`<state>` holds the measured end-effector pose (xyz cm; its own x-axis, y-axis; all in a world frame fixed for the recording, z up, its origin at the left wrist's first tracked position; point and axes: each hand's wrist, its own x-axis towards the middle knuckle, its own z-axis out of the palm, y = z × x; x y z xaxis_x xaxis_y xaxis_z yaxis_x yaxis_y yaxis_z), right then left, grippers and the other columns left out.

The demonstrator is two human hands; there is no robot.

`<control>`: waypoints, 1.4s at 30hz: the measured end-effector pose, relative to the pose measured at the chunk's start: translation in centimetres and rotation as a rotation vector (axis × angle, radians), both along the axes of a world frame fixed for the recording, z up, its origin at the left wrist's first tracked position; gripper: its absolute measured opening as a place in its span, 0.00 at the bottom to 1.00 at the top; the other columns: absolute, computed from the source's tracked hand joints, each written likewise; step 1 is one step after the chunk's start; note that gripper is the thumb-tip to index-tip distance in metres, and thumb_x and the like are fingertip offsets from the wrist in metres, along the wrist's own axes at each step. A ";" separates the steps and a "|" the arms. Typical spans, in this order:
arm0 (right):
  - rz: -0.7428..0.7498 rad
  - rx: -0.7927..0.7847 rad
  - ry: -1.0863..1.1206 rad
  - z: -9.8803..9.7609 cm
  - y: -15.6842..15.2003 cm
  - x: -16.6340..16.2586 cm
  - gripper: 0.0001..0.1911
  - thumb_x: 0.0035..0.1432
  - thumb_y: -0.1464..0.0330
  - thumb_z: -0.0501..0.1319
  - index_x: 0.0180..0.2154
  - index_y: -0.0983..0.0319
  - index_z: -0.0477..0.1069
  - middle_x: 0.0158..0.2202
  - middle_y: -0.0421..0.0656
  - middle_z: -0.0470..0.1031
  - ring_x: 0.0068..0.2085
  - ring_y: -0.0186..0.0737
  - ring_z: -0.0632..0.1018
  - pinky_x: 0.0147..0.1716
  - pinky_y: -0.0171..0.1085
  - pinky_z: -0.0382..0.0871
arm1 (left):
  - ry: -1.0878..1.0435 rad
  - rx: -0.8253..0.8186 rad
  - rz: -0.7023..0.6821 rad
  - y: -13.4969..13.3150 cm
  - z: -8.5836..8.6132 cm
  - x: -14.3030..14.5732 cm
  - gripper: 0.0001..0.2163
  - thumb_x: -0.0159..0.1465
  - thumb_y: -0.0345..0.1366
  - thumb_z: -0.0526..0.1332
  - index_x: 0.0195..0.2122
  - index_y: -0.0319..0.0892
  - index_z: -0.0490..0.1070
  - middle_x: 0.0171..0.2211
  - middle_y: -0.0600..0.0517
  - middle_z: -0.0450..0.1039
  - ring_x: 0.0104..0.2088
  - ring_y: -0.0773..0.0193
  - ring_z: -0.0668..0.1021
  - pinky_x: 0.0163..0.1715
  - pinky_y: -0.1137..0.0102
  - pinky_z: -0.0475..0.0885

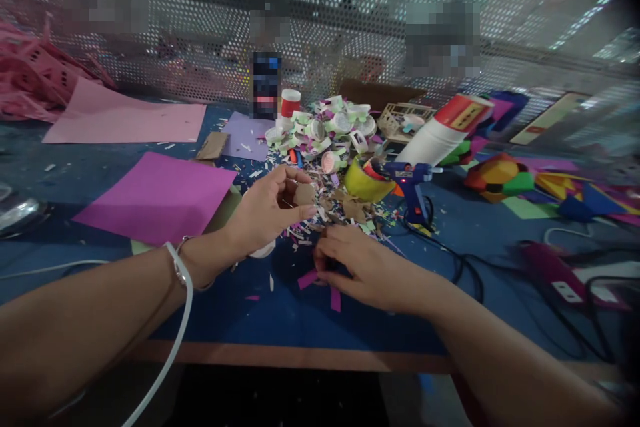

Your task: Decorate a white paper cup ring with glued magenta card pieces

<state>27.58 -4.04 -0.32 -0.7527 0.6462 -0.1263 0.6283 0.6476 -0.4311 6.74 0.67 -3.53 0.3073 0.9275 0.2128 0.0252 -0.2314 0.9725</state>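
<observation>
My left hand point(273, 207) is raised over the table, thumb and fingers curled around a small, pale brown round piece point(304, 196) that looks like cardboard. Just to the right and lower, my right hand point(357, 263) has its fingertips bent down to a purple paper strip point(309, 278), pinched at its end. A second purple strip point(335, 299) lies under the thumb. Paper scraps point(300, 237) litter the surface between and beyond both hands. Partly hidden beneath my left hand is a white round object point(263, 250).
Behind the hands rises a heap of small white and green paper pieces point(340, 123). A blue glue gun point(413, 190) rests by a yellow roll point(367, 181), its cable trailing right. Purple sheet point(160, 200) lies left; a power strip point(555, 273) sits right. Perforated metal point(200, 33) stands behind.
</observation>
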 end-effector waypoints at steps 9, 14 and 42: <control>0.017 -0.008 -0.026 0.4 0.3 -0.6 0.02 0.65 0.71 0.62 0.39 0.63 0.73 0.40 0.46 0.76 0.42 0.43 0.73 0.44 0.42 0.66 | 0.055 0.051 -0.003 0.1 -0.4 -0.1 0.20 0.56 0.34 0.71 0.48 0.43 0.68 0.34 0.54 0.71 0.34 0.65 0.75 0.36 0.67 0.71; 0.027 -0.004 -0.047 0.8 0.5 -1.0 0.01 0.63 0.73 0.63 0.38 0.64 0.74 0.40 0.46 0.75 0.41 0.43 0.74 0.44 0.41 0.67 | 0.066 0.055 0.005 0.0 -0.4 0.0 0.19 0.57 0.35 0.70 0.48 0.43 0.68 0.34 0.54 0.71 0.35 0.64 0.75 0.37 0.67 0.71; 0.052 -0.073 0.053 0.3 0.3 -0.4 0.01 0.63 0.73 0.62 0.38 0.64 0.72 0.38 0.44 0.74 0.40 0.40 0.73 0.42 0.39 0.66 | -0.039 0.034 0.021 0.5 -0.2 0.1 0.19 0.57 0.30 0.70 0.47 0.42 0.67 0.32 0.56 0.69 0.32 0.68 0.72 0.33 0.72 0.69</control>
<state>27.16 -3.70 -0.05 -0.7917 0.5967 -0.1308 0.5698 0.6440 -0.5105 6.87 1.15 -3.74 0.2787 0.9256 0.2561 -0.0071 -0.2647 0.9643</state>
